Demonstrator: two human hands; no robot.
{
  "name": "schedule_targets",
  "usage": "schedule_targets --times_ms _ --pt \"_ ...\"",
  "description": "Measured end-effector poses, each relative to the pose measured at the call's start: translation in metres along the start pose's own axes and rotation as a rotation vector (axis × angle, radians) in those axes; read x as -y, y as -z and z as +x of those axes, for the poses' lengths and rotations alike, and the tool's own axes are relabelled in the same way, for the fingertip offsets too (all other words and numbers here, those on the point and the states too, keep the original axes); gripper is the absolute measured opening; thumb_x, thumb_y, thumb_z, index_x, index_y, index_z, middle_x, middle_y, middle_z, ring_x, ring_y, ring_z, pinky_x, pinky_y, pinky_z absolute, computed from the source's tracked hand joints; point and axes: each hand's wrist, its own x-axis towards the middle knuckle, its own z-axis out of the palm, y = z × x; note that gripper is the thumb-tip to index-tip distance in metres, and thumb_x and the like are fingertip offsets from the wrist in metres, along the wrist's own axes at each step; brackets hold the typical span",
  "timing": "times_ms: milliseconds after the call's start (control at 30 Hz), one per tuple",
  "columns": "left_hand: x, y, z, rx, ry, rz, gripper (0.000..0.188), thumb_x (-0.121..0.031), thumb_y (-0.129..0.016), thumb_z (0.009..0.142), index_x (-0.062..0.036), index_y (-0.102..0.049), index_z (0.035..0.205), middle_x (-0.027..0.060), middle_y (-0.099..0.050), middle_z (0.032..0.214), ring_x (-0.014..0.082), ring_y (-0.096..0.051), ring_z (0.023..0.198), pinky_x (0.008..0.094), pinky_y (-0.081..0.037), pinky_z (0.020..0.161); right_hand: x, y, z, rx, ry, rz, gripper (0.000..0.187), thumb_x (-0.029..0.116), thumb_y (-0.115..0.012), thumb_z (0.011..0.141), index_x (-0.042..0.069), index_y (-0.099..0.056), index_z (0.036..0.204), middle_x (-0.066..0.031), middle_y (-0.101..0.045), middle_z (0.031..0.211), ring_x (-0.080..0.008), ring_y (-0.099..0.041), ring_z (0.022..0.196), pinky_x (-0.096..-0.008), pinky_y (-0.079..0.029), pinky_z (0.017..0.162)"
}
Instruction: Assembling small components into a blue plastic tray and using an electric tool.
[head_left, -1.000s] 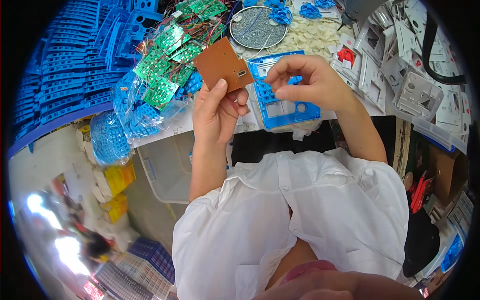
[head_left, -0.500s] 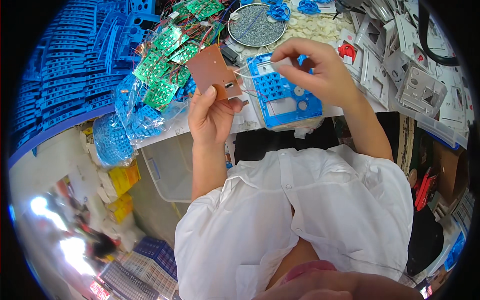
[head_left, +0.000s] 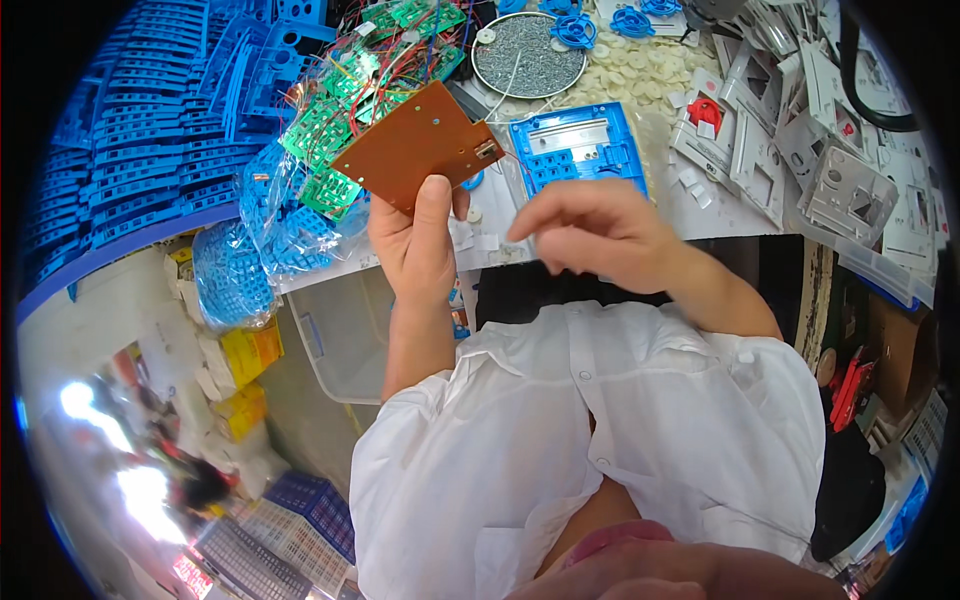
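My left hand grips a brown circuit board by its near edge, thumb on top of its plain brown side. The board is tilted. A small metal-coloured part sits at its right corner, and a pale wire rises near there. To the right lies a blue plastic casing with a silvery strip across it and a grid of square openings. My right hand hovers in front of the casing's near part and hides it. Its index finger reaches left, the other fingers loosely bent, with nothing visible in them.
Green circuit boards with wires heap behind my left hand, beside stacked blue casings. A round tray of grey granules stands at the back. Pale discs and white panels spread to the right.
My right hand has come down toward me, away from the casing's upper part. The brown board has turned and shows more of its flat side. The view has shifted slightly.
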Motion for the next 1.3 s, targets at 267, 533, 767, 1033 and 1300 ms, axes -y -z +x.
schedule_targets --times_ms 267,533,767,1033,1300 --pt "-0.033 -0.018 -0.018 0.111 0.156 -0.082 0.032 -0.006 -0.055 0.103 0.0066 -0.056 0.133 0.0174 -0.070 0.111 0.0176 -0.068 0.083 0.0228 -0.051 0.057 -0.050 -0.029 0.012 0.024 0.132 0.127 0.095 0.045 -0.067 0.097 0.009 -0.015 0.166 -0.0070 -0.045 0.133 -0.0182 -0.049 0.103 -0.0300 -0.046 0.085" --pt "-0.031 -0.002 -0.047 0.353 0.425 0.060 0.028 -0.005 -0.057 0.103 0.0069 -0.060 0.128 0.0136 -0.072 0.107 0.0145 -0.069 0.085 0.0219 -0.051 0.060 -0.040 -0.010 0.005 0.151 0.273 0.368 0.058 0.018 -0.071 0.097 0.011 -0.048 0.149 -0.0120 -0.048 0.153 -0.0246 -0.054 0.127 -0.0411 -0.046 0.106" --pt "-0.023 -0.016 -0.047 0.358 0.510 0.180 0.027 -0.010 -0.057 0.103 0.0025 -0.061 0.127 0.0145 -0.075 0.105 0.0117 -0.068 0.081 0.0201 -0.042 0.055 -0.019 0.003 -0.004 -0.021 0.006 0.282 0.036 0.016 -0.065 0.102 0.003 -0.063 0.136 -0.0097 -0.071 0.119 -0.0132 -0.068 0.083 -0.0287 -0.058 0.071" --pt "-0.006 -0.025 -0.051 0.386 0.631 0.099 0.031 -0.007 -0.054 0.104 0.0034 -0.058 0.133 0.0169 -0.071 0.120 0.0194 -0.068 0.103 0.0320 -0.053 0.088 -0.001 0.020 -0.013 -0.144 -0.203 0.080 0.033 0.014 -0.071 0.096 0.000 -0.070 0.125 -0.0116 -0.075 0.115 -0.0170 -0.069 0.101 -0.0329 -0.056 0.089" --pt "0.011 -0.028 -0.077 0.487 1.003 -0.448 0.058 -0.013 -0.058 0.104 -0.0005 -0.033 0.155 0.0205 -0.047 0.154 0.0252 -0.057 0.132 0.0399 -0.041 0.113 -0.022 0.058 -0.037 -0.107 -0.060 -0.330 0.026 0.008 -0.072 0.094 0.002 -0.074 0.118 -0.0069 -0.075 0.110 -0.0121 -0.066 0.101 -0.0277 -0.052 0.089"
